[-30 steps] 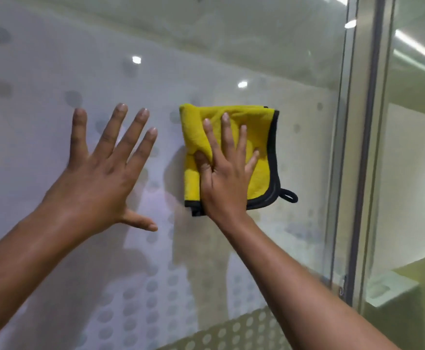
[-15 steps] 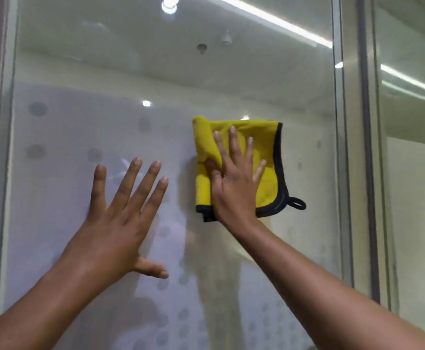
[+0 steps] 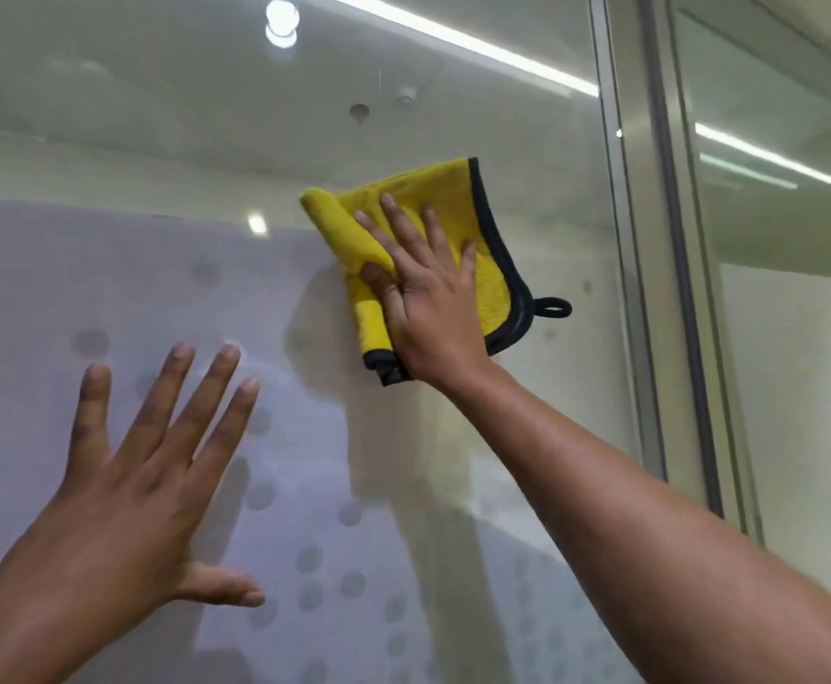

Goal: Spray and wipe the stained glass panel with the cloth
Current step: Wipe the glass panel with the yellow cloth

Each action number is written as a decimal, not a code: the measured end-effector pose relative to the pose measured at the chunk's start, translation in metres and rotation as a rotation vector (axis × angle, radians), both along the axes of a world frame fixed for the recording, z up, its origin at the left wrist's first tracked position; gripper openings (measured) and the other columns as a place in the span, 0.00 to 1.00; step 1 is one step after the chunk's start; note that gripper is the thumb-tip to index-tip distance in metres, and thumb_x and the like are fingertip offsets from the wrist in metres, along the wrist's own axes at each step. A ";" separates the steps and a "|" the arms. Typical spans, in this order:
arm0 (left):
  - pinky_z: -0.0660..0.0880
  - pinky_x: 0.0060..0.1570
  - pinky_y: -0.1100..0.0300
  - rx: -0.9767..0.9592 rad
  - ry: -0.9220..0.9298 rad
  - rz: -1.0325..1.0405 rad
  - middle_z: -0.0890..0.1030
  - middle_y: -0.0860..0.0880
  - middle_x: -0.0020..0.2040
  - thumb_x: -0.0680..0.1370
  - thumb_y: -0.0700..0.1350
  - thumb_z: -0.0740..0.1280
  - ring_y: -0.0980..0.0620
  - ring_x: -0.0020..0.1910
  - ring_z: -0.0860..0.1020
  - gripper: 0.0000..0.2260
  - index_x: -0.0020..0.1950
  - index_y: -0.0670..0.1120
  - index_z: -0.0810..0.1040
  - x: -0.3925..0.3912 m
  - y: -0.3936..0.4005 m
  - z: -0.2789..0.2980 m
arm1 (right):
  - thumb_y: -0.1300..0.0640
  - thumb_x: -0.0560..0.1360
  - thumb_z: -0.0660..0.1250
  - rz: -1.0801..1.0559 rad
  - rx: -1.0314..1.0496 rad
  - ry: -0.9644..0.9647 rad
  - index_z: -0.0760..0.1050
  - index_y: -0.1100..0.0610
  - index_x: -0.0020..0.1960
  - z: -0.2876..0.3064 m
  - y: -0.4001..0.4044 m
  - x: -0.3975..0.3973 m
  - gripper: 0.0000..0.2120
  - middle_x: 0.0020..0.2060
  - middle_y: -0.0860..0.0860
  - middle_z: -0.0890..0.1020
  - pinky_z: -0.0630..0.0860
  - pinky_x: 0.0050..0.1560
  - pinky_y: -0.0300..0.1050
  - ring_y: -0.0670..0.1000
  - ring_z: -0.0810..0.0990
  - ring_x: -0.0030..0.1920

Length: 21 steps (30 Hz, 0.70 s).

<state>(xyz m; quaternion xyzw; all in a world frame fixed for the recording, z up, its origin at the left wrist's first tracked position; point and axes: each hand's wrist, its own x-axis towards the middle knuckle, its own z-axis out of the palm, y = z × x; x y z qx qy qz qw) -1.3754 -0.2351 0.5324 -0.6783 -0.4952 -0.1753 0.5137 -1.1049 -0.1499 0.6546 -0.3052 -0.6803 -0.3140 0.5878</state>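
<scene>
Glass (image 3: 542,436): upright panel directly ahead, frosted with dots lower left, clear above.
Right grip (image 3: 428,298): fingers straight and spread, palm pressing the cloth (image 3: 487,288) flat on the glass; thumb tucked into a fold.
Cloth: folded, yellow with dark edging, long axis tilted upper left to lower right, loop at its right.
Left grip (image 3: 127,491): wide, holding nothing, braced flat on the frosted part, lower left and well apart from the cloth.
Frame (image 3: 660,288): near the cloth's right.
Next: I judge the right hand wipes on; clear glass lies above.
</scene>
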 end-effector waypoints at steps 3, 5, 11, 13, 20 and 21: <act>0.46 0.76 0.18 -0.003 0.001 0.000 0.53 0.39 0.89 0.55 0.88 0.57 0.34 0.88 0.49 0.73 0.87 0.40 0.55 -0.002 0.000 -0.001 | 0.50 0.86 0.60 0.002 -0.092 0.191 0.60 0.40 0.83 0.004 0.019 0.042 0.27 0.85 0.41 0.58 0.43 0.80 0.73 0.54 0.50 0.87; 0.45 0.76 0.19 -0.006 -0.001 0.005 0.53 0.39 0.89 0.56 0.88 0.57 0.34 0.88 0.49 0.72 0.87 0.40 0.55 -0.001 0.000 -0.001 | 0.49 0.87 0.58 0.014 -0.148 0.316 0.59 0.42 0.84 0.000 0.031 0.073 0.26 0.85 0.43 0.58 0.43 0.80 0.73 0.55 0.50 0.87; 0.45 0.76 0.18 -0.003 -0.009 0.053 0.49 0.38 0.89 0.59 0.86 0.52 0.33 0.88 0.47 0.70 0.88 0.39 0.52 0.005 -0.014 -0.005 | 0.43 0.87 0.53 0.023 -0.359 0.725 0.53 0.49 0.86 -0.055 0.058 0.142 0.30 0.86 0.48 0.56 0.44 0.81 0.72 0.54 0.49 0.87; 0.44 0.77 0.18 0.000 -0.012 0.063 0.47 0.38 0.89 0.59 0.88 0.55 0.34 0.88 0.44 0.71 0.88 0.40 0.50 0.007 -0.016 -0.006 | 0.43 0.87 0.54 0.018 -0.412 0.838 0.52 0.49 0.87 -0.081 0.055 0.141 0.31 0.86 0.49 0.55 0.44 0.81 0.72 0.54 0.48 0.87; 0.43 0.77 0.19 0.043 0.001 0.034 0.45 0.38 0.89 0.59 0.87 0.54 0.34 0.88 0.43 0.71 0.88 0.40 0.48 0.005 -0.009 -0.004 | 0.55 0.77 0.63 0.007 -0.166 0.398 0.54 0.42 0.84 -0.160 -0.005 -0.007 0.38 0.86 0.48 0.57 0.43 0.80 0.75 0.60 0.50 0.86; 0.42 0.77 0.19 0.052 0.005 0.022 0.46 0.38 0.89 0.59 0.86 0.53 0.34 0.88 0.44 0.70 0.88 0.40 0.49 0.005 -0.008 -0.005 | 0.55 0.75 0.65 0.001 -0.109 0.198 0.55 0.40 0.84 -0.176 -0.013 -0.032 0.40 0.86 0.47 0.56 0.41 0.80 0.75 0.60 0.49 0.86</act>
